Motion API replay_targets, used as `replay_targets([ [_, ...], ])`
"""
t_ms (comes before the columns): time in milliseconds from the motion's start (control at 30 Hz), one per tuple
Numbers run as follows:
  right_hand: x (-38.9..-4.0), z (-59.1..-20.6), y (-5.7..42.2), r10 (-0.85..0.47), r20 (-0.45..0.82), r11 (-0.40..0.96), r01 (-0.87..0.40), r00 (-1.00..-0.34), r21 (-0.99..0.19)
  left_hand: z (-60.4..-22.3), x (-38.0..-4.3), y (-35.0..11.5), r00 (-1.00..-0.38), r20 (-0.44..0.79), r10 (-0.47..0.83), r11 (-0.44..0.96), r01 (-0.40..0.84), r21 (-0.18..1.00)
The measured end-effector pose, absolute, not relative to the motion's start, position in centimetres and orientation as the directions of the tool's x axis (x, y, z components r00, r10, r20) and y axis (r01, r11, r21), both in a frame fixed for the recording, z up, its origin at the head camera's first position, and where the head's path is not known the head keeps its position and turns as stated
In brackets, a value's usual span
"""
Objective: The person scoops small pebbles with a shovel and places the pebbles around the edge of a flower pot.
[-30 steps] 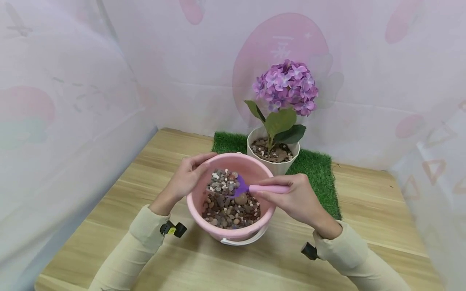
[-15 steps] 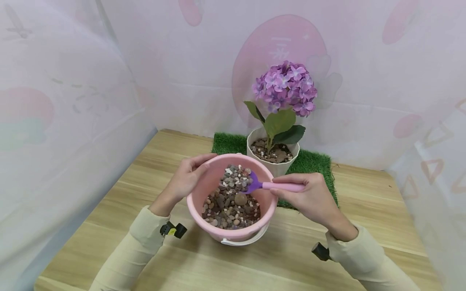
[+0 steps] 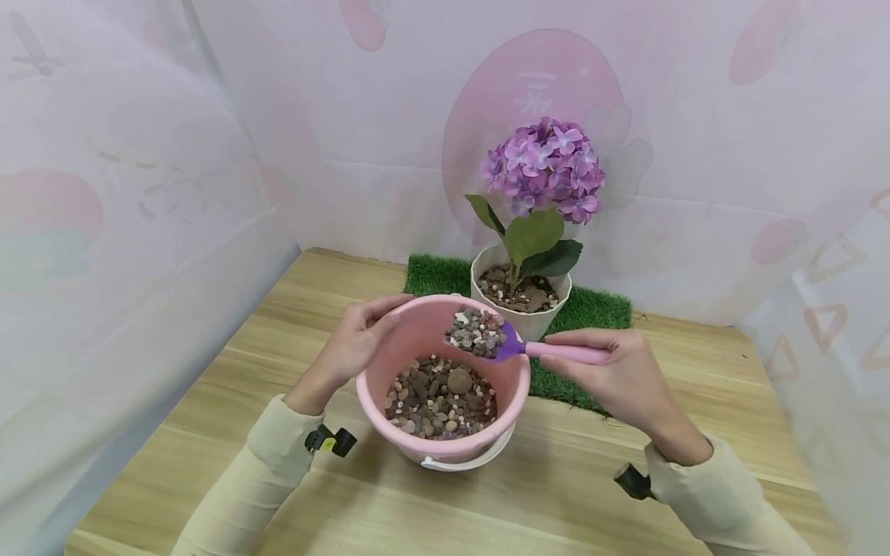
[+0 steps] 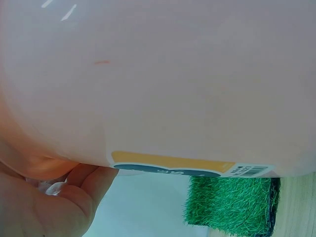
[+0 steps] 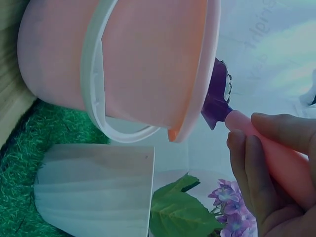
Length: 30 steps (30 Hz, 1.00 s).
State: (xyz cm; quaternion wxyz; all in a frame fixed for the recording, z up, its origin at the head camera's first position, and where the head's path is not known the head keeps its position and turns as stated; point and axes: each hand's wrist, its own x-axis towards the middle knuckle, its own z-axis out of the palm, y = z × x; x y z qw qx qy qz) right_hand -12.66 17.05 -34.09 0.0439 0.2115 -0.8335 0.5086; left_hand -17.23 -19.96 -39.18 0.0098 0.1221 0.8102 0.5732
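My left hand (image 3: 354,340) grips the left rim of a pink bucket (image 3: 513,401), its thumb along the rim; the left wrist view shows the bucket's side with a label (image 4: 173,164). Small pebbles (image 3: 434,409) cover the bottom inside. My right hand (image 3: 619,374) holds the pink handle of a small shovel (image 3: 511,344) between thumb and fingers. A heap of pebbles (image 3: 475,330) lies on its purple blade, which is level above the bucket's right rim. In the right wrist view the blade overlaps the far side of that rim.
Behind the bucket, a white flowerpot (image 3: 528,323) with brown soil holds a purple hydrangea (image 3: 545,170). It stands on a green turf mat (image 3: 601,305) on the wooden table (image 3: 334,494). The bucket's white handle (image 3: 473,462) hangs at its front. Printed cloth (image 3: 389,185) surrounds the table.
My right hand has moved right with the loaded shovel, bringing the blade from over the middle of the bucket to its right rim. The left hand and the bucket have stayed put.
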Motion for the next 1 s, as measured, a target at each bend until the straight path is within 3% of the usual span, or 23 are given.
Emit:
replay_targets([
  [667, -12.9, -33.1, 20.1, -0.197, 0.334, 0.505, -0.388, -0.922, -0.771, -39.2, -17.3, -20.0, -0.968, 0.137, 0.208, 0.319, 0.200, 0.926],
  [1000, -13.9, -33.0, 20.8, -0.145, 0.292, 0.568, -0.321, -0.945, -0.757, -39.2, -17.2, -20.0, -0.968, 0.135, 0.211, 0.307, 0.197, 0.931],
])
